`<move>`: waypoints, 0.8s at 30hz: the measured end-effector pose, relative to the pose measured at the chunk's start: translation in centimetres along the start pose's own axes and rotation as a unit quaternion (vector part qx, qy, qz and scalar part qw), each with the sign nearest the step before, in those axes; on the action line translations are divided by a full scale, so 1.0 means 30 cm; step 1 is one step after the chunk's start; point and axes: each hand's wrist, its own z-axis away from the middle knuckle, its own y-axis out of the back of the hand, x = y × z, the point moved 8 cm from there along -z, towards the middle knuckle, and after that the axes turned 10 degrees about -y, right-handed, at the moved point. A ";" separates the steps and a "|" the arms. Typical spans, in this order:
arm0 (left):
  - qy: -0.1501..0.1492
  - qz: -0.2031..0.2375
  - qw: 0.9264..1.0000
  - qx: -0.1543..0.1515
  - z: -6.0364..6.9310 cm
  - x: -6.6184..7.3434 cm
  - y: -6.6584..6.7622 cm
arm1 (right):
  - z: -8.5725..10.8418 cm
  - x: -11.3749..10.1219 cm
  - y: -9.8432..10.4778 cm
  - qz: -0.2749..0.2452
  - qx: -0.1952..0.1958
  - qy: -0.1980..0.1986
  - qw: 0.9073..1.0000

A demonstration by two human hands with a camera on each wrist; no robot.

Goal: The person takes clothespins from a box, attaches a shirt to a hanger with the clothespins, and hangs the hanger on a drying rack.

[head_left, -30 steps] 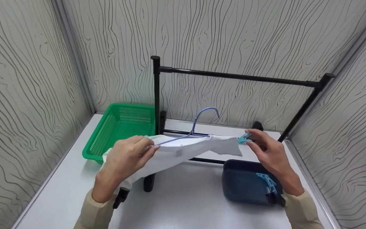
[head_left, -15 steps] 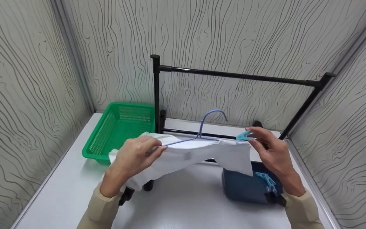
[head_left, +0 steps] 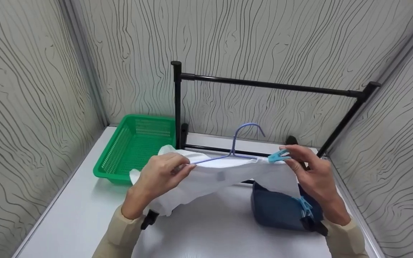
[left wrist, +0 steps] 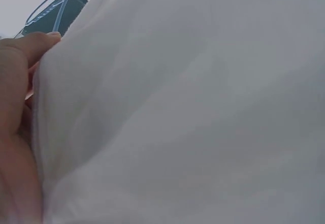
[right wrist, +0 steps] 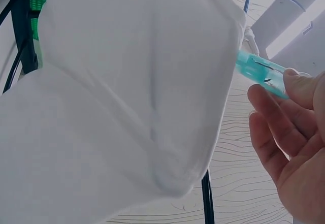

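A white short-sleeved garment [head_left: 206,179] hangs on a blue clothes hanger [head_left: 233,147], whose hook points up. My left hand [head_left: 161,175] pinches the hanger's left arm together with the cloth at that shoulder. In my right hand [head_left: 312,172], thumb and fingers pinch a light blue clothespin [head_left: 278,156]. The clothespin's tip meets the garment's top edge on the hanger's right side; the right wrist view shows this clothespin [right wrist: 261,71] at the cloth's edge. White cloth [left wrist: 177,107] fills most of the left wrist view and hides part of the left fingers.
A black rack [head_left: 271,85] stands behind the hands. At the left is a green basket [head_left: 111,176]. A dark blue bin [head_left: 276,215] with more light blue clothespins [head_left: 305,206] sits at the front right, partly behind the garment and the right wrist.
My left hand, the hanger and the garment have moved to the right. The clothespin, once beside the sleeve, now sits at the garment's top edge. The right hand has shifted slightly right.
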 end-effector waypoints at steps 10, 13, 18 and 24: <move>-0.002 0.020 1.000 0.005 -0.016 0.011 -0.034 | -0.006 -0.029 0.027 0.019 0.007 0.006 1.000; 0.003 0.030 1.000 0.006 -0.019 0.013 -0.042 | -0.004 -0.030 0.039 0.020 0.005 0.005 1.000; 0.022 0.046 0.999 0.008 -0.019 0.016 -0.050 | -0.001 -0.029 0.063 0.023 0.004 -0.001 1.000; 0.029 0.064 0.997 0.023 -0.019 0.022 -0.058 | -0.006 -0.041 0.082 0.007 0.006 0.014 1.000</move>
